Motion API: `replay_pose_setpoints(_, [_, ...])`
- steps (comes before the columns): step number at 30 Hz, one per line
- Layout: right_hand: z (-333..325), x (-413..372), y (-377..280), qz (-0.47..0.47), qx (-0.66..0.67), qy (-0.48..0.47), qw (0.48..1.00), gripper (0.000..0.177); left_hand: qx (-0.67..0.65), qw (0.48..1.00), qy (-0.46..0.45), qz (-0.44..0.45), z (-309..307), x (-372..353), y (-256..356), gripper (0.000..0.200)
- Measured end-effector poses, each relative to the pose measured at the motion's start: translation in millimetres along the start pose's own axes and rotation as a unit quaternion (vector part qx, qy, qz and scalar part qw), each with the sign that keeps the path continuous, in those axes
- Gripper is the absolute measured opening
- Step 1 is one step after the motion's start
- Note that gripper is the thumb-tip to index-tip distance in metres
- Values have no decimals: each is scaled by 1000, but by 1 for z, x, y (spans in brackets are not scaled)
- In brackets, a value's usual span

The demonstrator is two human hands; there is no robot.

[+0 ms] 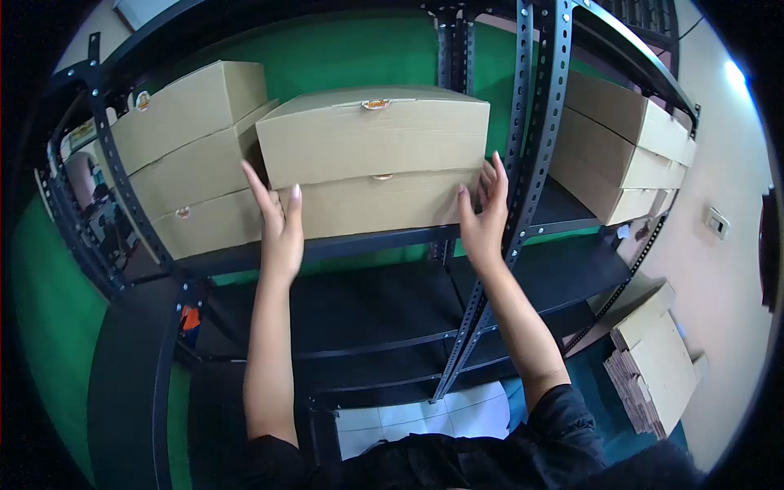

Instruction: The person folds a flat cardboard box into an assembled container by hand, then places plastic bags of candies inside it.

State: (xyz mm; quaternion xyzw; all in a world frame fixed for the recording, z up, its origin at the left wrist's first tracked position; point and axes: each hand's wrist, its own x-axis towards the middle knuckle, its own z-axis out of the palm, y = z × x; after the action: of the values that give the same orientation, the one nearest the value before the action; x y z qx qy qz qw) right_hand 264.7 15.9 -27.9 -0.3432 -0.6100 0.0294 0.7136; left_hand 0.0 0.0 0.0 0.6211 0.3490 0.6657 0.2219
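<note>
Two closed cardboard boxes are stacked in the middle of the black metal shelf (367, 242). The upper box (376, 139) sits slightly askew on the lower box (380, 202), and each has a small printed sticker at its front edge. My left hand (282, 233) is at the left front corner of the lower box, with thumb and fingers apart and pointing up. On the other side, my right hand (486, 214) is by the right end of the same box, fingers stretched up and spread near the shelf post. Neither hand is wrapped round a box.
To the left stands a stack of several cardboard boxes (188, 163); another stack (625, 151) is beyond the perforated black post (539, 122) on the right. Flattened cardboard (657, 367) leans low by the wall. Lower black shelves (376, 306) run beneath.
</note>
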Motion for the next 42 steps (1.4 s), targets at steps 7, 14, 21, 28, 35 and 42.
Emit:
replay_pose_setpoints(7, [-11, -92, -2, -170, -244, 65, 953, 65, 151, 964, -8, 219, 13, -105, -38, 75])
replay_pose_setpoints(14, [-94, -233, -10, 13, -444, 17, 896, 71, 111, 962, -221, 117, 19, -253, -164, 41])
replay_pose_setpoints(21, [-224, -332, -69, 243, -606, 173, 737, 72, 2, 894, -445, -47, 103, -309, -154, 44])
replay_pose_setpoints(28, [-358, -405, -177, 332, -659, 361, 570, 70, -142, 855, -495, -63, 248, -334, -90, 44])
replay_pose_setpoints(35, [-447, -466, -239, 392, -632, 430, 512, 69, -152, 841, -520, -15, 354, -408, 2, 44])
replay_pose_setpoints(42, [-512, -467, -254, 385, -626, 467, 492, 65, -157, 827, -518, -151, 412, -435, -28, 41])
